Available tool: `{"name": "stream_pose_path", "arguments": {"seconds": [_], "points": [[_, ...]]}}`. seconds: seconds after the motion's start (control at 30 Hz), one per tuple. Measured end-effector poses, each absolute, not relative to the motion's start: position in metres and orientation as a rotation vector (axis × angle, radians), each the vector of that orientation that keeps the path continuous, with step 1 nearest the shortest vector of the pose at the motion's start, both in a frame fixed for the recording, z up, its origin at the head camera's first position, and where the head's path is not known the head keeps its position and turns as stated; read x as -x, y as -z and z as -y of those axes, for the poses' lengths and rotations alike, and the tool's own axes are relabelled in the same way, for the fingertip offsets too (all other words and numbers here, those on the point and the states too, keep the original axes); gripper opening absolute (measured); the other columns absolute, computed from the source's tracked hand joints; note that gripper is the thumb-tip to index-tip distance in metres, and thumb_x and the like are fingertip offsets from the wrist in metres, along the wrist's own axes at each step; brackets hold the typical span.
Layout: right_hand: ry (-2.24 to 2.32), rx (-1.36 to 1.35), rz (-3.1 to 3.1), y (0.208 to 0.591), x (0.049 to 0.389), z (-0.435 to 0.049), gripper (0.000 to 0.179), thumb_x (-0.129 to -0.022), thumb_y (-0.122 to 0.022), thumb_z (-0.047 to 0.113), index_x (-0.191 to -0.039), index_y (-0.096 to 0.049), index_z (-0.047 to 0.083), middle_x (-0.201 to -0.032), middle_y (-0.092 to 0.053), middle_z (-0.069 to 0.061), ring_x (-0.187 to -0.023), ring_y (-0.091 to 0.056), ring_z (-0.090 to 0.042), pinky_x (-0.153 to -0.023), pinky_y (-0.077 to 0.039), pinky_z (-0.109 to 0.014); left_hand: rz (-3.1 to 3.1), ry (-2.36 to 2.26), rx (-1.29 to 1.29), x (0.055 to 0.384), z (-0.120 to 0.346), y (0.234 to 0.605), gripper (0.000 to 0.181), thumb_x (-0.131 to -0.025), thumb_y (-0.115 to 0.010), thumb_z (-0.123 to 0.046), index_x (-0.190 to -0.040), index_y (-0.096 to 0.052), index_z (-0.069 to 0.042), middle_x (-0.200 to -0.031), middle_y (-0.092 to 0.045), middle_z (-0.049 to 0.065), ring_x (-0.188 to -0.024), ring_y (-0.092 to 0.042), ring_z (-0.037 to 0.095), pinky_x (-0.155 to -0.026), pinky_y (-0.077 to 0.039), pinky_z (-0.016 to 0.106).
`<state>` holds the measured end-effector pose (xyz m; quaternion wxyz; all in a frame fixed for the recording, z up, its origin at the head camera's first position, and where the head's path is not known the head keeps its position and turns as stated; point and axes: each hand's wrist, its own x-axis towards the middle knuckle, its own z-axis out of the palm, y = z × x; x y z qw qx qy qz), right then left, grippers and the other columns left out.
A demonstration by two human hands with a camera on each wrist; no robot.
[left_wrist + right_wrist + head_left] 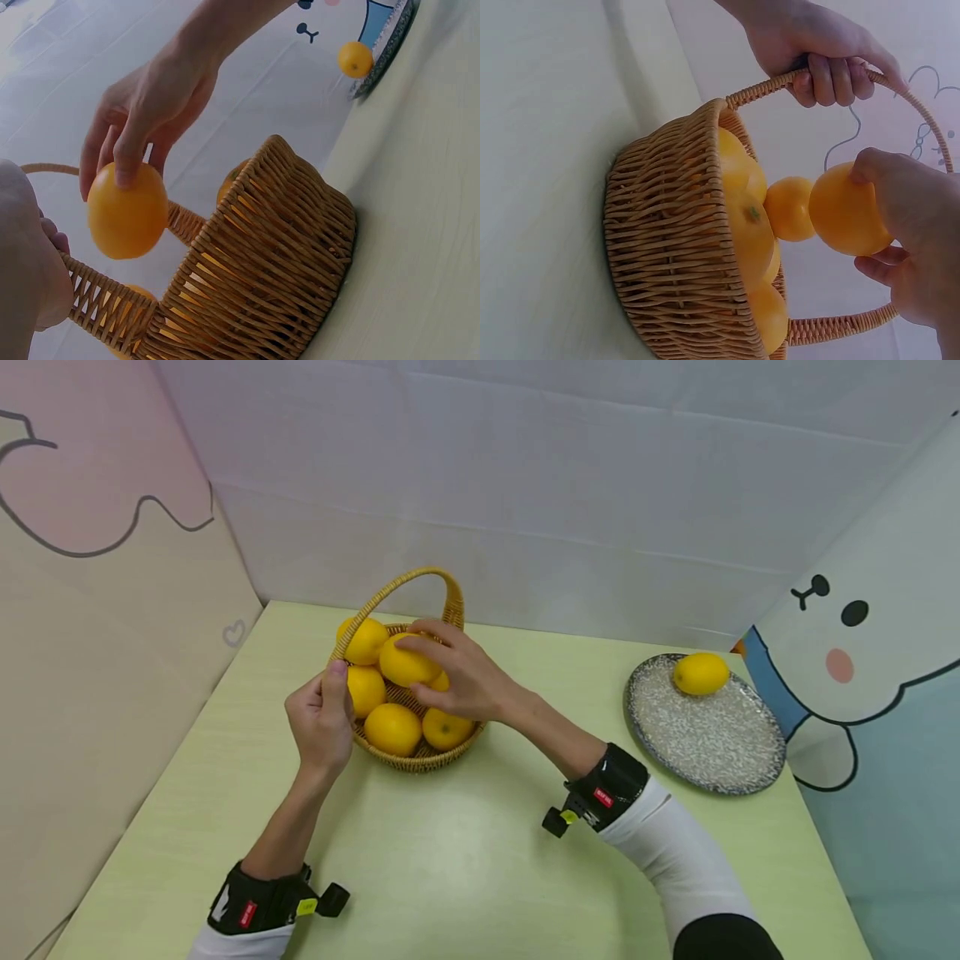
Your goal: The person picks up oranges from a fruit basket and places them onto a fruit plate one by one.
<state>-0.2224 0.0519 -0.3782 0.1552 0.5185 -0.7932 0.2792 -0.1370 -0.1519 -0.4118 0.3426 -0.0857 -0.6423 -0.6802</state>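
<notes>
My left hand [322, 718] grips the arched handle [396, 583] of a woven wicker basket [420, 765] on its left side, with the fingers curled round it. Inside the basket lie several yellow fruits, among them a rounder one [751, 232] with a small green stem mark. Above them, beneath the arch, my right hand [474, 675] holds a lemon [127, 211] between thumb and fingertips. In the right wrist view that lemon [849, 210] is clear of the basket's rim. Part of the basket's contents is hidden by the right hand and the wicker wall.
On the right of the pale green table [450, 860] stands a speckled grey oval plate [712, 747] with a dark rim. One lemon [701, 674] lies near its far edge. A pale curtain wall [562, 510] rises behind the table, with printed cartoon panels at both sides.
</notes>
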Motion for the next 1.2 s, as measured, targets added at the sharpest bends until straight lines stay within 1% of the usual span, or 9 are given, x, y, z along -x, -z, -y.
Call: {"name": "stream_pose_path", "arguments": {"seconds": [0.4, 0.63, 0.7, 0.93, 1.1, 1.2], "points": [[-0.833, -1.463, 2.267, 0.377, 0.222, -0.054, 0.051, -0.087, -0.075, 0.019, -0.133, -0.065, 0.003, -0.140, -0.053, -0.022, -0.126, -0.049, -0.028, -0.102, -0.048, -0.039, 1.674, 1.779, 0.220, 0.137, 0.152, 0.412, 0.058, -0.106, -0.054, -0.013, -0.053, -0.035, 0.000, -0.045, -0.032, -0.009, -0.035, -0.027, 0.005, -0.030, -0.019, 0.019], [-0.827, -1.428, 2.293, 0.377, 0.221, -0.065, 0.052, -0.087, -0.076, 0.020, -0.135, -0.065, 0.003, -0.141, -0.053, -0.021, -0.131, -0.047, -0.027, -0.105, -0.046, -0.040, 1.687, 1.734, 0.219, 0.138, 0.151, 0.412, 0.059, -0.107, -0.052, -0.013, -0.052, -0.034, 0.001, -0.044, -0.032, -0.009, -0.035, -0.028, 0.004, -0.031, -0.021, 0.017], [-0.834, -1.417, 2.290, 0.378, 0.222, -0.070, 0.051, -0.087, -0.076, 0.019, -0.134, -0.065, 0.003, -0.140, -0.053, -0.022, -0.130, -0.047, -0.028, -0.103, -0.047, -0.041, 1.690, 1.720, 0.212, 0.139, 0.151, 0.413, 0.059, -0.106, -0.052, -0.013, -0.052, -0.034, 0.002, -0.044, -0.032, -0.009, -0.035, -0.029, 0.004, -0.031, -0.022, 0.017], [-0.874, -1.360, 2.285, 0.381, 0.225, -0.092, 0.049, -0.087, -0.076, 0.016, -0.132, -0.064, 0.001, -0.138, -0.053, -0.022, -0.119, -0.053, -0.025, -0.088, -0.053, -0.038, 1.711, 1.709, 0.196, 0.139, 0.152, 0.414, 0.060, -0.107, -0.052, -0.014, -0.052, -0.035, 0.002, -0.044, -0.033, -0.010, -0.035, -0.031, 0.005, -0.031, -0.024, 0.016], [-0.927, -1.301, 2.282, 0.382, 0.227, -0.113, 0.049, -0.086, -0.077, 0.013, -0.132, -0.064, 0.000, -0.136, -0.054, -0.022, -0.119, -0.053, -0.025, -0.088, -0.054, -0.039, 1.718, 1.701, 0.185, 0.138, 0.151, 0.414, 0.059, -0.107, -0.052, -0.014, -0.052, -0.036, 0.001, -0.044, -0.033, -0.010, -0.035, -0.031, 0.005, -0.032, -0.024, 0.016], [-0.934, -1.259, 2.290, 0.382, 0.228, -0.129, 0.050, -0.085, -0.078, 0.012, -0.131, -0.065, 0.000, -0.136, -0.054, -0.022, -0.121, -0.052, -0.026, -0.090, -0.055, -0.041, 1.709, 1.708, 0.183, 0.137, 0.151, 0.412, 0.058, -0.106, -0.052, -0.012, -0.052, -0.036, 0.001, -0.044, -0.033, -0.010, -0.035, -0.030, 0.005, -0.031, -0.023, 0.016]]}}
